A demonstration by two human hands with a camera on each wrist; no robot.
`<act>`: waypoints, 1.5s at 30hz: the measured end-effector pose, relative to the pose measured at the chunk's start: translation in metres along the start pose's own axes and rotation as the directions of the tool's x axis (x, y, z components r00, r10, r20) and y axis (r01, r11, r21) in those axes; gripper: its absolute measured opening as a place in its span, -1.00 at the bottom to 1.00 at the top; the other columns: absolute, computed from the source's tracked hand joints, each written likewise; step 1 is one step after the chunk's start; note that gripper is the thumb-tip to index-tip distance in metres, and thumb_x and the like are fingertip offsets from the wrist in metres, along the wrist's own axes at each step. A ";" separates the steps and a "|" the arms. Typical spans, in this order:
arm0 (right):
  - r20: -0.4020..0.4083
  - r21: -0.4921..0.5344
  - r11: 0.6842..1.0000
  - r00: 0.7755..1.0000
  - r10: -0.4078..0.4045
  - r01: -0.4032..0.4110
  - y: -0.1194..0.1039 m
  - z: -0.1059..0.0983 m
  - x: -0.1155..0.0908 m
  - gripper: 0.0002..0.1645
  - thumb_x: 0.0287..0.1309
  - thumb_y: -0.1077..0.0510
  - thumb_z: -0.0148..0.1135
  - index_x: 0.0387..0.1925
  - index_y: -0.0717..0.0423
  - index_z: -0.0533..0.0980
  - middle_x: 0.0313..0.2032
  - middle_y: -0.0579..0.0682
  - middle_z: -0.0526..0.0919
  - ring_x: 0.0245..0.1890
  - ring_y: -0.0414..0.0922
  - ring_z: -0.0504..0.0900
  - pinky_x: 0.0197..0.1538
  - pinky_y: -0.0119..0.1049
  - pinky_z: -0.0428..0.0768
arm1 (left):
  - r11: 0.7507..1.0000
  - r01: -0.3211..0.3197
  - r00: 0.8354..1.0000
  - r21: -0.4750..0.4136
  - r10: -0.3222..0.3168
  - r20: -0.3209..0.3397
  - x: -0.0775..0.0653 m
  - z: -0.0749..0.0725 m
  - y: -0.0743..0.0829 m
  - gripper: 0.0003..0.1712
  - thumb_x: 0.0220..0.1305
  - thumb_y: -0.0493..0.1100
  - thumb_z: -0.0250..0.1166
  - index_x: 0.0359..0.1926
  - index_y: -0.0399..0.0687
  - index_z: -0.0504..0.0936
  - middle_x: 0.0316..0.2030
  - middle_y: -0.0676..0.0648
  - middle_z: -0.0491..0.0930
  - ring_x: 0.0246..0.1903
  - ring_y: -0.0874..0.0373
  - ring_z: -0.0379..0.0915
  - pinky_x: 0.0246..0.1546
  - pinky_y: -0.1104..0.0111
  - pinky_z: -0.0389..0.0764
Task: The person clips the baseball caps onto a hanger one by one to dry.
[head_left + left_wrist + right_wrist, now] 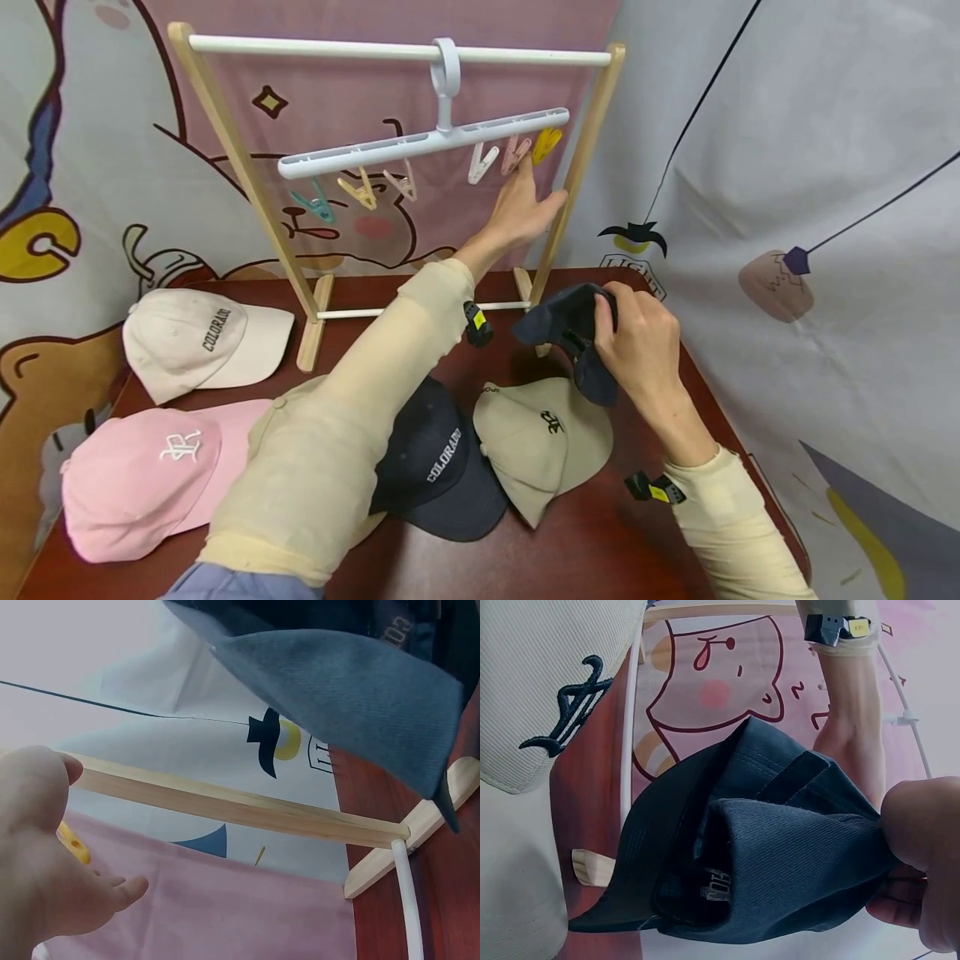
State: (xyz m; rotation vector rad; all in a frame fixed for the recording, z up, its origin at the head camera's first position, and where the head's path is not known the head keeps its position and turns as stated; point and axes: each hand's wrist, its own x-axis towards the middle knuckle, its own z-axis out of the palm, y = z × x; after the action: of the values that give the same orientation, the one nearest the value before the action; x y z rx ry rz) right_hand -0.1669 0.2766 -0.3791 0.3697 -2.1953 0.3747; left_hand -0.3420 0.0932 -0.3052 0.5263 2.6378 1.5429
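Observation:
My right hand [641, 337] grips a dark navy cap [802, 862] by its crown, thumb on one side and fingers on the other. The cap hangs tilted in the air, its hollow inside partly showing in the right wrist view. Up at the white clip hanger [360, 154], my left hand [517, 212] reaches with fingertips right at the pink clip [513, 156] and just below the yellow clip [547, 145]. Its thumb stands apart from the fingers, and in the left wrist view nothing shows between them. A white clip [482, 163] hangs beside these.
The hanger hooks over a wooden rack's white bar [322, 47]. More clips [360, 190] hang at its left. On the table lie a cream cap [187, 337], a pink cap [142, 483], another navy cap [427, 467] and a beige cap [525, 433]. A rack post [577, 175] stands near my left hand.

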 end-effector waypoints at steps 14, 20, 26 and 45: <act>0.014 0.007 1.000 1.000 -0.002 0.002 0.001 0.000 0.000 -0.79 0.50 0.27 0.38 -0.08 0.43 0.71 -0.42 0.35 0.77 -0.46 0.32 0.71 -0.42 0.26 0.68 | 0.991 0.024 0.994 -0.135 -0.037 -0.100 0.005 -0.001 -0.005 0.15 0.58 0.20 0.23 0.89 0.22 -0.27 0.88 0.09 -0.15 0.84 0.24 -0.19 0.82 0.36 -0.03; 0.020 0.010 1.000 1.000 -0.011 0.011 0.003 0.000 -0.001 -0.79 0.50 0.27 0.37 -0.07 0.44 0.71 -0.42 0.35 0.76 -0.48 0.31 0.69 -0.44 0.25 0.67 | 0.988 0.014 0.990 -0.154 -0.035 -0.138 0.003 0.001 -0.007 0.08 0.58 0.23 0.25 0.88 0.27 -0.11 0.82 0.07 0.11 0.81 0.19 0.00 0.81 0.29 0.09; 0.047 -0.015 0.999 0.998 -0.029 0.030 0.004 -0.001 0.000 -0.74 0.55 0.22 0.35 -0.05 0.43 0.70 -0.40 0.37 0.76 -0.47 0.31 0.69 -0.42 0.23 0.68 | 0.983 -0.086 0.970 -0.160 0.046 -0.237 0.002 0.005 -0.009 -0.18 0.61 0.13 0.27 0.77 0.22 0.29 0.55 0.01 0.52 0.55 0.15 0.41 0.55 0.39 0.42; 0.021 0.021 1.000 1.000 0.000 0.000 0.002 0.009 0.014 -0.74 0.54 0.24 0.35 -0.06 0.45 0.71 -0.38 0.38 0.78 -0.49 0.31 0.69 -0.44 0.24 0.66 | 0.918 -0.339 0.921 -0.207 0.279 -0.272 -0.022 0.013 -0.001 -0.52 0.60 -0.10 0.36 0.40 -0.20 0.68 0.29 -0.23 0.78 0.29 0.01 0.75 0.31 0.22 0.76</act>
State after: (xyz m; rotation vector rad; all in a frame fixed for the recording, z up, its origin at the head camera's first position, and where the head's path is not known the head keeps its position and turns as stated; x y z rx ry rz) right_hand -0.1824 0.2736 -0.3732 0.3868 -2.2136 0.3963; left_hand -0.3193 0.0965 -0.3155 0.8222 2.5546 2.1220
